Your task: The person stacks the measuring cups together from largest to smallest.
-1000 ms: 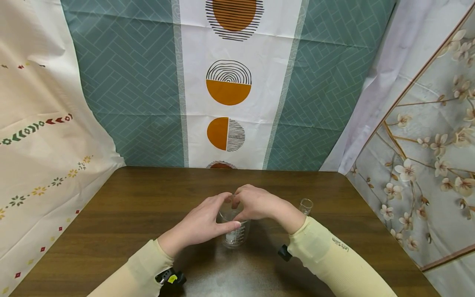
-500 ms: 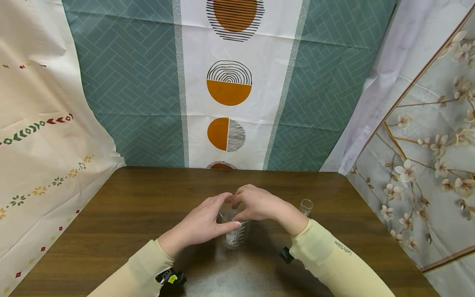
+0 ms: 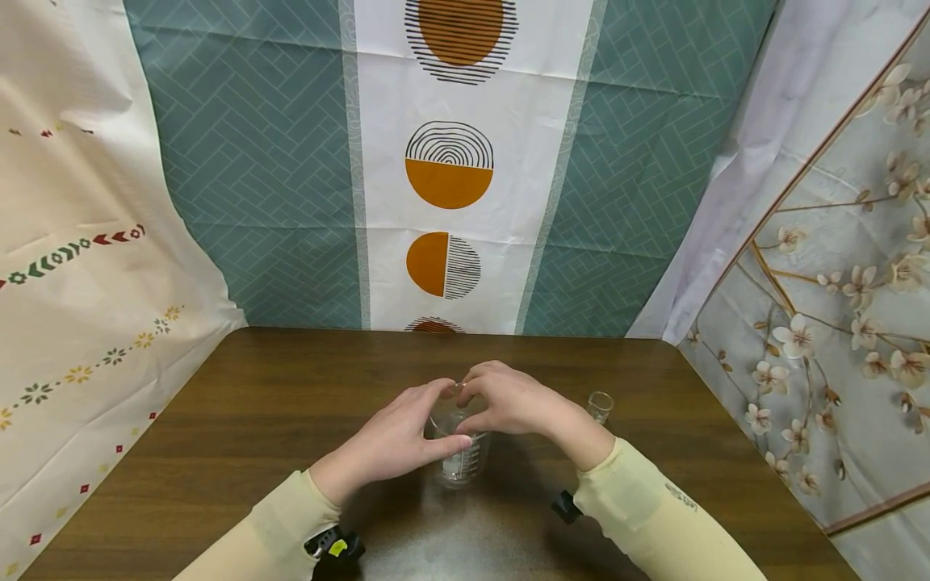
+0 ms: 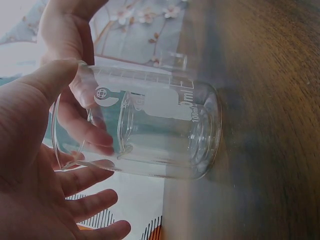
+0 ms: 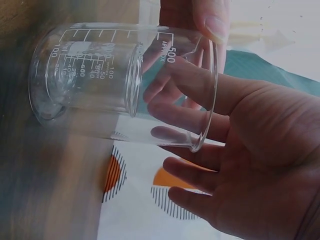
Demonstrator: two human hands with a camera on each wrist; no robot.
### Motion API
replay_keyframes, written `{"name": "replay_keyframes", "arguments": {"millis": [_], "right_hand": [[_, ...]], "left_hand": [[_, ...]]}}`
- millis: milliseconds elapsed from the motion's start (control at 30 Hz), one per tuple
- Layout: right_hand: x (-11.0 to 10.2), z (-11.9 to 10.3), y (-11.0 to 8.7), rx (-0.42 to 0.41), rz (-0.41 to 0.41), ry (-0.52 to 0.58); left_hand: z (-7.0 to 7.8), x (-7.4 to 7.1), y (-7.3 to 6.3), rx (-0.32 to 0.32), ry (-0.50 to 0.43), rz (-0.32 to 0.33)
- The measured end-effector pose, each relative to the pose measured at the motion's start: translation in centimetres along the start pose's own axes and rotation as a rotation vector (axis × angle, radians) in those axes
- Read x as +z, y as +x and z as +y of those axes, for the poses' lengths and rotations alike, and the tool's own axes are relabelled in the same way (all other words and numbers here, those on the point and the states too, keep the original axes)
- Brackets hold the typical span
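A large clear glass beaker (image 3: 474,461) with white graduations stands upright on the table, and a smaller glass beaker (image 5: 102,75) stands inside it. My left hand (image 3: 385,440) holds the large beaker near its rim, thumb on the near side and fingers on the far side. Over the mouth is my right hand (image 3: 508,405). Its thumb and forefinger reach down inside the large beaker, bent and apart. In the right wrist view those fingertips (image 5: 160,107) lie just above the small beaker's rim, with a gap between.
Another clear glass vessel (image 3: 600,406) stands to the right, partly hidden behind my right wrist. The brown wooden table (image 3: 291,379) ends at a patterned teal and white cloth (image 3: 291,202). A flowered cloth (image 3: 821,347) hangs on the right.
My right hand has risen very slightly in the beaker's mouth, and its forearm has shifted a little to the right. The left hand and the large beaker stay put.
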State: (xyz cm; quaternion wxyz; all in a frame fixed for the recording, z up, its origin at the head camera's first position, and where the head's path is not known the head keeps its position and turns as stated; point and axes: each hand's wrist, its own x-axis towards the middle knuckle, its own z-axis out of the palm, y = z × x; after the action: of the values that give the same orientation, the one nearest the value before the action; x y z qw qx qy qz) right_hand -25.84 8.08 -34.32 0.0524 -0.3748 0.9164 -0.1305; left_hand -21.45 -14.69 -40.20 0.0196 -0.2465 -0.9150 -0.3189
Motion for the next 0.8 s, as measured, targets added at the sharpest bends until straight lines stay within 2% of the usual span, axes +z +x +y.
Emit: {"name": "replay_keyframes", "arguments": {"millis": [800], "right_hand": [[0.0, 1.0, -2.3, -0.036, 0.154, 0.079]], "left_hand": [[0.2, 0.0, 0.0, -0.037, 0.020, 0.002]]}}
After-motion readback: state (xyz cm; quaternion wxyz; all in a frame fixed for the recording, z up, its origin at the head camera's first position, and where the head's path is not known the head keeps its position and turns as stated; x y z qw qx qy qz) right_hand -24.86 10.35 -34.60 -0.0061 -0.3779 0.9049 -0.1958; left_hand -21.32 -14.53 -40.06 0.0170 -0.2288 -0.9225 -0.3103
